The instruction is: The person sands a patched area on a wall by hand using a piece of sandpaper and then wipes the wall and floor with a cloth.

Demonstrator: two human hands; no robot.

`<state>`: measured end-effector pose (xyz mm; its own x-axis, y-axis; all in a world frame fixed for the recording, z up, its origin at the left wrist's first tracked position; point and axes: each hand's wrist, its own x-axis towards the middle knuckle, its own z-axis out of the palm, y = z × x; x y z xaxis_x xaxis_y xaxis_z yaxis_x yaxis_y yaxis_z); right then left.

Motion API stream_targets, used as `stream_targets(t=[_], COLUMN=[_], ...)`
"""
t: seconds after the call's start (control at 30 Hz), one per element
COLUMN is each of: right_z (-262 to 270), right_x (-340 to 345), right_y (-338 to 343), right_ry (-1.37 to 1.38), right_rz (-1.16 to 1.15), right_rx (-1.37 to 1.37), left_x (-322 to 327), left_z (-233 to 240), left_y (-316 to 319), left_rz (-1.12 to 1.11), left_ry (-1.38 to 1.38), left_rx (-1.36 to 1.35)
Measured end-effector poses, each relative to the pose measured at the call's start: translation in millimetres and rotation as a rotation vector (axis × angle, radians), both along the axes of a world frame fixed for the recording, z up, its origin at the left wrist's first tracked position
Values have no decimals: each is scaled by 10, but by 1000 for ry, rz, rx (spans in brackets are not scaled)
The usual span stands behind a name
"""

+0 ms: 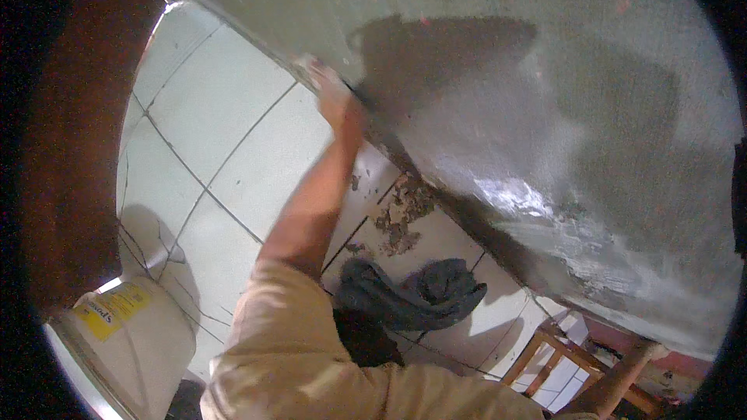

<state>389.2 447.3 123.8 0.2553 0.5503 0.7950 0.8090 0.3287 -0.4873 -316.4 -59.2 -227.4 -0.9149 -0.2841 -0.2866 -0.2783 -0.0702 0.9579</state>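
My left hand (337, 96) reaches to the foot of a grey-green plastered wall (467, 64), where it meets the tiled floor (251, 146). The hand is blurred. Something pale shows at its fingertips, but I cannot tell whether it is held. At the far lower right, my right hand (652, 351) is at the wall's edge, small and indistinct; its grip is unclear. Crumbled brown debris (402, 216) lies on the tiles along the wall base, between my hands. Lower on the wall is a shiny, rough whitish patch (516, 195).
A whitish bucket (146, 344) with a yellow label stands at lower left. Dark grey cloth (408, 297) lies bunched below the debris, close to my body. A wooden frame with slats (540, 364) stands near my right arm. A dark reddish-brown surface (76, 140) borders the floor at left.
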Motion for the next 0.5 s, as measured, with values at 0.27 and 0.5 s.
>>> stream_targets(t=[0.27,0.5], right_z=[28,-41], right_x=[-174,-130], right_y=[-18,41], right_ry=[11,10], right_rz=[47,54], right_rx=[0,-15], left_x=[-197,652], left_z=[204,484], left_y=[-221,50], left_rz=[137,-84], left_ry=[-215,508], left_rx=[440,-312])
